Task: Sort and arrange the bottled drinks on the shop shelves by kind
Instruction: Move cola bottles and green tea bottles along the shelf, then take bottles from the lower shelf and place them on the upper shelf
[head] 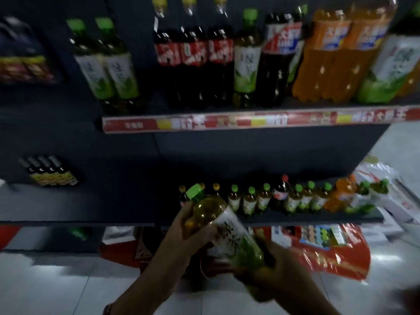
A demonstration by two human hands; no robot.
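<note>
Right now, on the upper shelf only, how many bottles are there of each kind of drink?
Green-capped tea bottles with white-and-green labels: 5 (one half hidden behind the cola)
Dark cola bottles with red labels: 4
Large orange soda bottles: 2
Total: 11

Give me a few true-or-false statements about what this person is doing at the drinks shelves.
1. Both hands hold one green-capped tea bottle. True: the left hand grips near its neck, the right hand its base.
2. The held bottle stands upright. False: it is tilted, cap up and to the left.
3. The upper shelf holds only cola. False: green tea bottles and orange soda bottles stand there too.
4. An orange bottle stands among the small bottles on the lower shelf. True.
</note>
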